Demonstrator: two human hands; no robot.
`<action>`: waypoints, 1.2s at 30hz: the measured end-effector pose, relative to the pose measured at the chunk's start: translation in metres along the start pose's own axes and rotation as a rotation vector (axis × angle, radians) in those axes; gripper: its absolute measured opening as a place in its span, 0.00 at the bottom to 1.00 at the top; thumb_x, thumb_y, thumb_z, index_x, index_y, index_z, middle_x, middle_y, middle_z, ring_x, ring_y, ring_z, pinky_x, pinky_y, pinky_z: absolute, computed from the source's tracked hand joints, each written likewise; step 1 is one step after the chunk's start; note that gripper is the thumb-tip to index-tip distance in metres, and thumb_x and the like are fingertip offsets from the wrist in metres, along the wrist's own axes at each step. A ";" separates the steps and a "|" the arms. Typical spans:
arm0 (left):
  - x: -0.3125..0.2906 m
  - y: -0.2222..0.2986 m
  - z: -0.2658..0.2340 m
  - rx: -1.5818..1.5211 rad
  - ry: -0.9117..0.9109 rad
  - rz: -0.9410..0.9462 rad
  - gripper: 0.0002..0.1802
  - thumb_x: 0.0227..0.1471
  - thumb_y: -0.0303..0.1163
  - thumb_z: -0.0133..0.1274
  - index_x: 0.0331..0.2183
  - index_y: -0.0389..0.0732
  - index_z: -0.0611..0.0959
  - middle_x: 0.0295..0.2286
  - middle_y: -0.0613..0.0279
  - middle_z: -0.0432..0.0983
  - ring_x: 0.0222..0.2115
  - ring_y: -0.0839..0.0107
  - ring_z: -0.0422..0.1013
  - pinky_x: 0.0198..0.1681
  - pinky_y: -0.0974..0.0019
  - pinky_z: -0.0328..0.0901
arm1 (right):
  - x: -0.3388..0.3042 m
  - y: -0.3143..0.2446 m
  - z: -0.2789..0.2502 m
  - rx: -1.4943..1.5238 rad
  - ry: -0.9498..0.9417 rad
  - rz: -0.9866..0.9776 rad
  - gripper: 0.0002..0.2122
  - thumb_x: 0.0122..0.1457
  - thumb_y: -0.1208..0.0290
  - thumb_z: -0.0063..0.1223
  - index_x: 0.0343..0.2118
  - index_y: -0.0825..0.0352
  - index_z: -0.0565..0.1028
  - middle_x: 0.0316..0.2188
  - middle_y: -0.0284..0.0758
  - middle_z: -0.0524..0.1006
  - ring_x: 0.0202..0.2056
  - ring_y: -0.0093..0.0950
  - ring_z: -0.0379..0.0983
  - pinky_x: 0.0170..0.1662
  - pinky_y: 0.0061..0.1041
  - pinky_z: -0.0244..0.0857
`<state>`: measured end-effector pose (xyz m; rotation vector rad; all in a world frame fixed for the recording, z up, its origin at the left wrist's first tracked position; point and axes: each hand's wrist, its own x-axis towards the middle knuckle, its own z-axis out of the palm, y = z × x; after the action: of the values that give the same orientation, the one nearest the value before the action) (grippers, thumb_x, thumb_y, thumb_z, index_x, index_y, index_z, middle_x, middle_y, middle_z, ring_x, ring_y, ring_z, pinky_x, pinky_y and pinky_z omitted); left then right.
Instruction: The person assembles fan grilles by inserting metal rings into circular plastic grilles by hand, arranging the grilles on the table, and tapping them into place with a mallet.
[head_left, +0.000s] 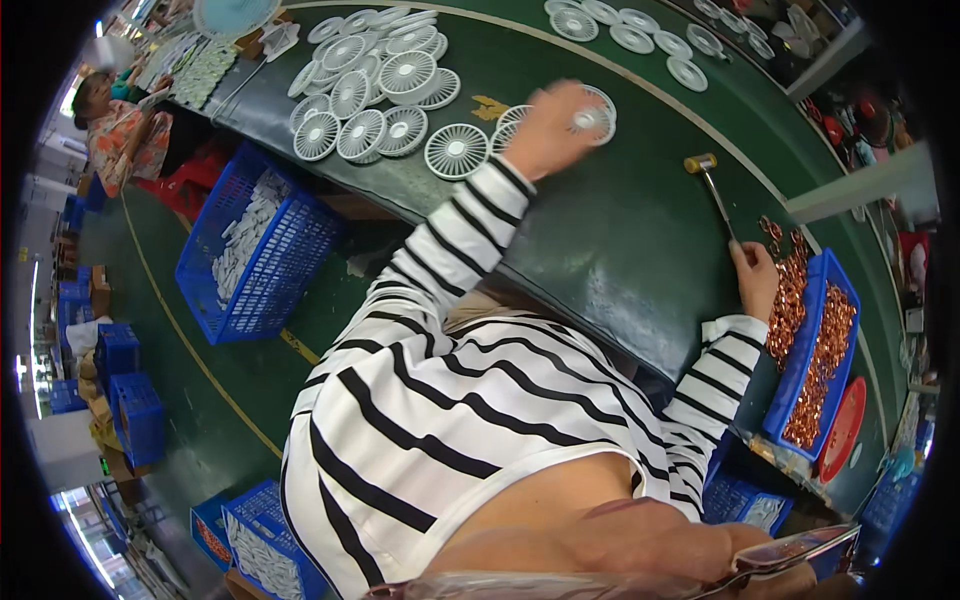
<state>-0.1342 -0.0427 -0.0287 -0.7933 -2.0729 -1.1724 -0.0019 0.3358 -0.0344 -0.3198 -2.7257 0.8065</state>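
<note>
Where copper-coloured rings (pixel 825 365) sit: blue tray (pixel 803 345), three o'clock, more heaped beside it.
Blue basket (pixel 290 265): between nine and ten o'clock, white pieces (pixel 245 240) inside.
Left hand (pixel 553 132): one o'clock, blurred, over a white slotted disc (pixel 603 112); whether it grips, I can't tell.
Right hand (pixel 757 280): three o'clock, pinched narrow on a hammer (pixel 716 197) by its handle.

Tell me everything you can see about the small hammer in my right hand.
The small hammer has a short, yellowish cylindrical head and a slim, shiny, metal-looking shaft. Your right hand grips its near end; the head points away from you, angled left, over the green tabletop, left of loose copper-coloured pieces. Whether the head touches the tabletop is unclear.
</note>
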 end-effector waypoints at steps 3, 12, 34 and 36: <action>0.023 -0.037 -0.060 0.322 0.235 0.002 0.22 0.39 0.36 0.61 0.39 0.39 0.81 0.35 0.51 0.76 0.40 0.55 0.71 0.47 0.55 0.63 | 0.000 0.018 -0.006 -0.070 0.169 -0.055 0.14 0.58 0.60 0.56 0.32 0.69 0.78 0.23 0.41 0.78 0.24 0.31 0.73 0.30 0.26 0.65; -0.017 -0.138 -0.129 0.894 -0.056 -0.450 0.39 0.41 0.52 0.62 0.54 0.48 0.72 0.47 0.45 0.69 0.47 0.43 0.64 0.51 0.44 0.60 | 0.004 0.031 -0.006 -0.158 0.489 0.149 0.10 0.55 0.61 0.55 0.31 0.63 0.78 0.28 0.39 0.78 0.31 0.39 0.75 0.34 0.37 0.68; -0.054 0.075 -0.018 -0.399 0.085 -0.618 0.27 0.53 0.22 0.53 0.54 0.35 0.67 0.46 0.54 0.70 0.39 0.69 0.71 0.42 0.69 0.68 | 0.016 0.028 0.003 -0.355 0.313 0.231 0.09 0.54 0.61 0.54 0.33 0.60 0.77 0.32 0.40 0.78 0.35 0.42 0.76 0.37 0.42 0.69; -0.074 0.068 -0.009 -0.375 -0.137 -0.555 0.24 0.51 0.22 0.55 0.51 0.36 0.72 0.49 0.51 0.68 0.42 0.68 0.71 0.43 0.68 0.67 | 0.014 0.022 -0.002 -0.326 0.292 0.233 0.10 0.54 0.60 0.54 0.33 0.60 0.78 0.32 0.40 0.78 0.35 0.42 0.76 0.37 0.42 0.69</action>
<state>-0.0348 -0.0361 -0.0460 -0.4721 -2.2972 -1.8936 -0.0112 0.3589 -0.0423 -0.7709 -2.5604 0.3276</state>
